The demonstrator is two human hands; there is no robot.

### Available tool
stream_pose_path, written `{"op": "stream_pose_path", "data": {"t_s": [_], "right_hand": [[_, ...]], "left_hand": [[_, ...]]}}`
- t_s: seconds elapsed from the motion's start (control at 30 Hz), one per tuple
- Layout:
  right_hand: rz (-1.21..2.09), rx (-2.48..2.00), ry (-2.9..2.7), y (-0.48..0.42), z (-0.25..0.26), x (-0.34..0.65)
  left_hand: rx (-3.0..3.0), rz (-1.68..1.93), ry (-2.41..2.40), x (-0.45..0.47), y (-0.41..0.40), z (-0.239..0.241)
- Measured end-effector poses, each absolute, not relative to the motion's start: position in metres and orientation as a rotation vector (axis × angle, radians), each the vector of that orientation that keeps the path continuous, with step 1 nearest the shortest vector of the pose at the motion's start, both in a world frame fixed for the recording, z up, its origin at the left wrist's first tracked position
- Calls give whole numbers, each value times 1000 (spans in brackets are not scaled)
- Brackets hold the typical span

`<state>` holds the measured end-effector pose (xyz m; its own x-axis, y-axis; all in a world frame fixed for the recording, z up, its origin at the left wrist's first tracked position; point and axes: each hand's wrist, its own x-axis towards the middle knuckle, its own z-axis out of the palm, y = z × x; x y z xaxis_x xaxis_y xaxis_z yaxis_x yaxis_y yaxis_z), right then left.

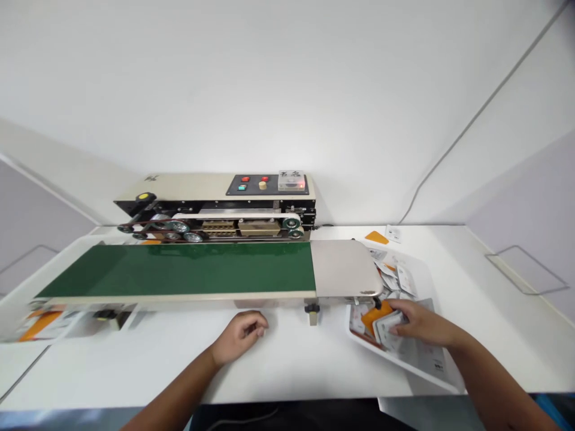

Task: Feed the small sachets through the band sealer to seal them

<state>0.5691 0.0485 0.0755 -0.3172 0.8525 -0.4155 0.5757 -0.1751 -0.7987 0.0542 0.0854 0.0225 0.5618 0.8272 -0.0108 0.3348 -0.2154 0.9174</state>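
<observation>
My left hand (242, 336) rests on the white table in front of the machine, fingers loosely curled in, with nothing seen in them. Over at the right, my right hand (420, 323) reaches into a white plastic bin (404, 361). Its thumb and fingers are around the edge of a flat white packet (385, 328); the far fingers are partly hidden. Beside that packet lies an orange packet (372, 315). More white packets (405, 280) are heaped further back in the bin, partly under the machine's metal end plate (345, 267).
A band sealing machine (193, 187) with a green conveyor belt (202, 269) stands against the wall. Its control panel (254, 184) has a lit red light. An orange piece (376, 237) and a white packet (392, 234) lie behind the bin. More packets (45, 326) are under the belt's left end.
</observation>
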Motion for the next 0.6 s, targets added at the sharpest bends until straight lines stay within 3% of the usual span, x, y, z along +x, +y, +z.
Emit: {"op": "stream_pose_path", "data": {"t_s": [0.17, 0.33, 0.6], "right_hand": [[1374, -1647, -1706, 38, 82, 574], [1283, -1669, -1401, 16, 98, 587], [811, -1397, -1174, -20, 126, 552]], "left_hand": [[1400, 781, 919, 33, 30, 27], [1213, 685, 792, 23, -52, 24], [907, 704, 797, 45, -136, -40]]}}
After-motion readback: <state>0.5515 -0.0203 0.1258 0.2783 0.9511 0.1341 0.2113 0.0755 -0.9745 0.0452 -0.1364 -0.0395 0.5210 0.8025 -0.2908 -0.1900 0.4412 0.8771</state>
